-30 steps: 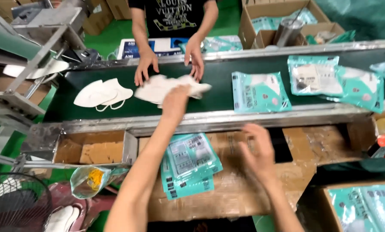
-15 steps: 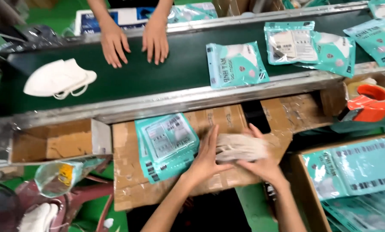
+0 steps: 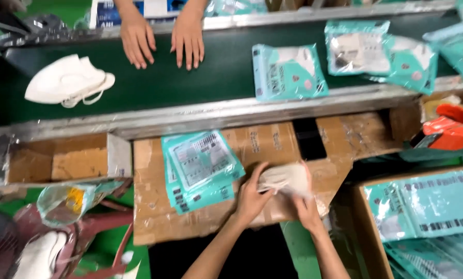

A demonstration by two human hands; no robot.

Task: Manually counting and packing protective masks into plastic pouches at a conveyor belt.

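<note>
- Both hands meet low in the frame's centre: the left hand (image 3: 252,199) and the right hand (image 3: 306,209) grasp a folded white mask (image 3: 286,180) between them, fingers curled over its edges, above a taped cardboard work surface (image 3: 154,217).
- Just left of the hands, a small stack of teal flat packages (image 3: 200,170) with pale printed label panels lies on the cardboard, tilted slightly.
- Across the upper frame runs a dark green conveyor belt (image 3: 216,77); a loose white mask (image 3: 68,82) rests at its upper left.
- A co-worker's two hands (image 3: 161,36) lie flat, fingers spread, on the belt's far edge at top centre.
- One teal sealed package (image 3: 288,72) sits mid-belt, with more teal packages (image 3: 386,51) overlapping at the upper right.
- An orange tape dispenser (image 3: 448,129) sits at the right edge, below the belt.
- A carton of teal packages (image 3: 428,212) with barcode labels fills the lower right corner.
- An open, taped cardboard tray (image 3: 61,160) sits at the left, under the belt's metal rail.
</note>
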